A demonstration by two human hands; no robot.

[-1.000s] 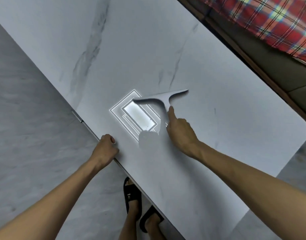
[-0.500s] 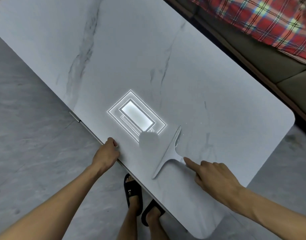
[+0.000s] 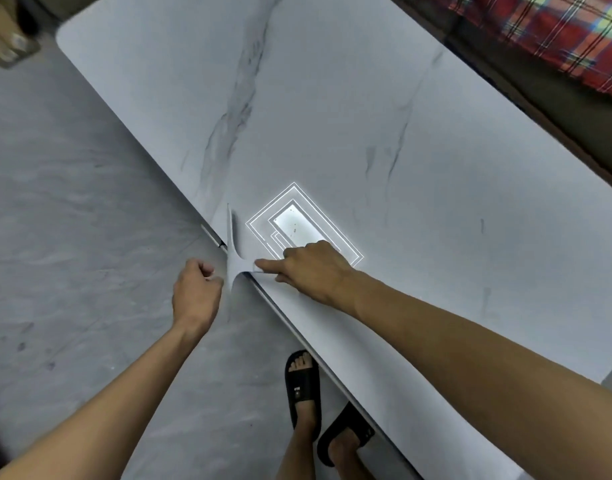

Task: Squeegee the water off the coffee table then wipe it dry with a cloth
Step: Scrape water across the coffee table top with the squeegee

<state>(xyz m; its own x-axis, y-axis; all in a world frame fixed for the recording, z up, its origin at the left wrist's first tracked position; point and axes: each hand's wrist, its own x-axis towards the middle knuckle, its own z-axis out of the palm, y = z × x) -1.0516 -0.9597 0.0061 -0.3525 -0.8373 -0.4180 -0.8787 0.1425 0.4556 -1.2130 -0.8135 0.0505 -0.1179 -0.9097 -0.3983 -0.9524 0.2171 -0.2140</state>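
A white marble-look coffee table (image 3: 332, 109) runs diagonally across the view, with a bright ceiling-light reflection (image 3: 297, 225) near its front edge. A pale grey squeegee (image 3: 234, 254) lies at that front edge, its blade along the rim and partly overhanging. My right hand (image 3: 311, 268) is shut on the squeegee's handle, index finger stretched along it. My left hand (image 3: 195, 296) is a closed fist just off the table edge, left of the squeegee, holding nothing I can see. No cloth is in view.
Grey marbled floor (image 3: 72, 237) lies to the left. My feet in black sandals (image 3: 302, 386) stand by the table's front edge. A sofa with a red plaid blanket (image 3: 557, 32) runs along the far side. A furniture foot (image 3: 6, 46) shows at top left.
My right hand has swept the squeegee from the table's right part across to the front edge by my left hand. My left hand has come off the edge slightly. The view shifted left.
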